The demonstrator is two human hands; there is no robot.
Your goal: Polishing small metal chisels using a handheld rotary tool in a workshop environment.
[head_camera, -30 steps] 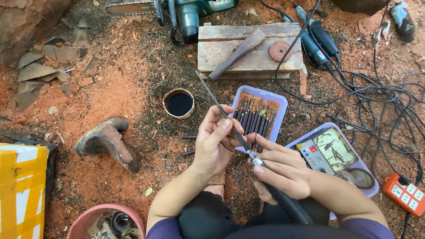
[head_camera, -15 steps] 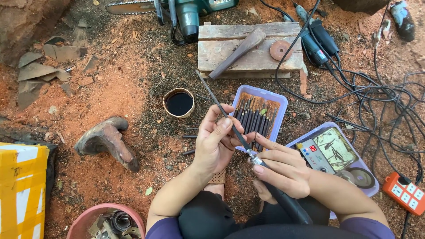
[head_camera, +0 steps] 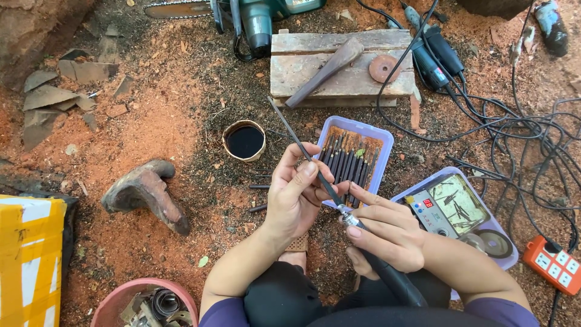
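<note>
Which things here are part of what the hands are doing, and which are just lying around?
In use:
left hand on the long thin rod
right hand on the black handpiece
purple tray of bits

Lying about:
chainsaw
wooden block
small dark cup
orange power strip
tangled cables

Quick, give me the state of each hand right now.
Left hand: closed, fingers pinching the long thin metal rod.
Right hand: closed around the black rotary tool handpiece, near its chuck.
</note>
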